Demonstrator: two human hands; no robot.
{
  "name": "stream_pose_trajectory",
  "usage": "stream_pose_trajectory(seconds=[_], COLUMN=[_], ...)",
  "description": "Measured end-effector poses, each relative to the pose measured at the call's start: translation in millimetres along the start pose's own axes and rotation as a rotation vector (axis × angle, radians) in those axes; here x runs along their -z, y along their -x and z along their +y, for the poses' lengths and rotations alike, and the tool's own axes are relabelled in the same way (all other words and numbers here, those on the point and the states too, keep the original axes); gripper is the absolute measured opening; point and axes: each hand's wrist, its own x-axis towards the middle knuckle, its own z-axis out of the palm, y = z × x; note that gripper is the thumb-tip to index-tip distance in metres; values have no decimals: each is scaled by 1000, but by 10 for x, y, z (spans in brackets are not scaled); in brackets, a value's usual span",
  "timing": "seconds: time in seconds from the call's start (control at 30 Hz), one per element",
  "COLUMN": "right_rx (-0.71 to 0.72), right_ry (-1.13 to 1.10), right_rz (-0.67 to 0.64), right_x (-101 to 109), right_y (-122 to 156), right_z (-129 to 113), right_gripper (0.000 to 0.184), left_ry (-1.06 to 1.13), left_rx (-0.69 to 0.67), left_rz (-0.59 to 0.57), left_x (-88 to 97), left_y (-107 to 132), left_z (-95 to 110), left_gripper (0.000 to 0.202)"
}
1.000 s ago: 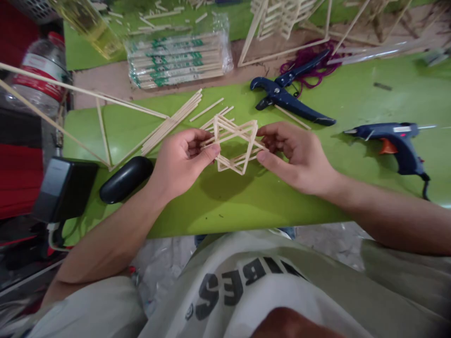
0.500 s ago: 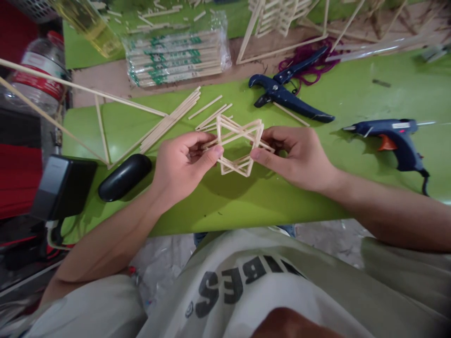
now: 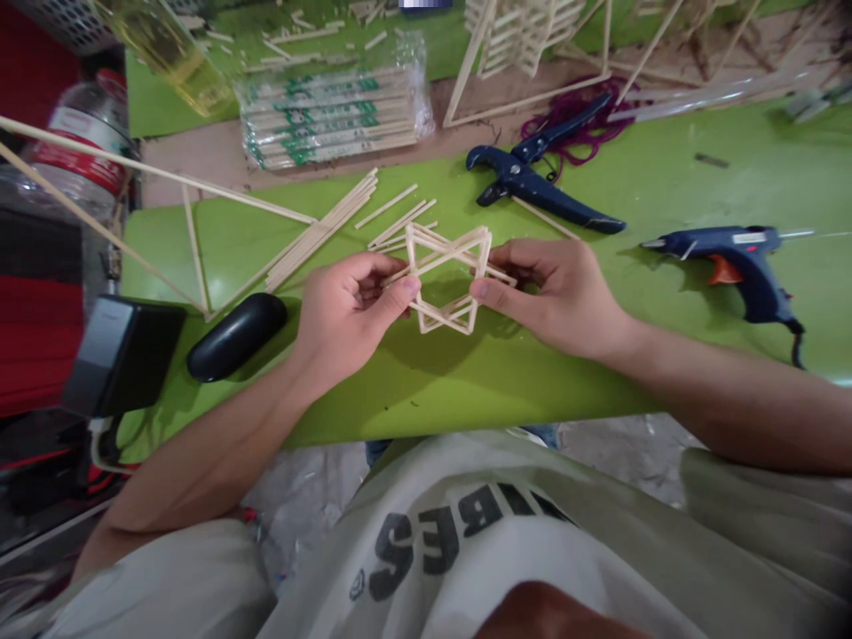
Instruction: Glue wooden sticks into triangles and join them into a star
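Note:
A small star-shaped frame of pale wooden sticks (image 3: 447, 251) is held up above the green table, between both hands. My left hand (image 3: 356, 302) pinches its left side, thumb on top and fingers curled beneath. On the opposite side, my right hand (image 3: 549, 293) grips it with the thumb near the inner corner; those fingertips are partly hidden behind the sticks. Just beyond the frame lie several short cut sticks (image 3: 403, 222) and a bundle of longer sticks (image 3: 326, 232). Dark blue cutting pliers (image 3: 532, 173) rest farther back.
A blue glue gun (image 3: 738, 253) lies at the right with its cable. At left are a black oval case (image 3: 238, 337), a dark box-shaped device (image 3: 123, 355) and a large stick frame (image 3: 193, 240). Packaged chopsticks (image 3: 336, 111), bottles and purple string stand or lie behind.
The star frame tilts very slightly in my hands, and both hands keep their grip. The whole view has shifted a little; the other things lie as before.

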Motion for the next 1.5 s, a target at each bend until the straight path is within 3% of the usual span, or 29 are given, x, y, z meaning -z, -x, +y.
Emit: stream_pose_trajectory(seconds=[0.2, 0.37, 0.7, 1.13, 1.37, 1.5], right_rx=[-12, 14, 83, -15, -94, -93], right_ry=[-29, -68, -152, -172, -312, -357], right_rz=[0, 56, 54, 41, -47, -18], right_x=[3, 7, 8, 16, 14, -4], right_y=[-7, -35, -79, -62, -36, -26], right_z=[23, 47, 44, 51, 3, -27], right_gripper=[42, 49, 53, 53, 50, 48], left_ry=[160, 292, 359, 430, 480, 454], left_rx=[78, 159, 221, 400, 379, 354], left_rz=[-60, -138, -259, -305, -274, -273], left_x=[13, 43, 94, 54, 27, 18], left_y=[-21, -50, -104, -58, -37, -51], left_z=[-28, -67, -124, -101, -83, -93], left_gripper=[42, 37, 38, 43, 35, 34])
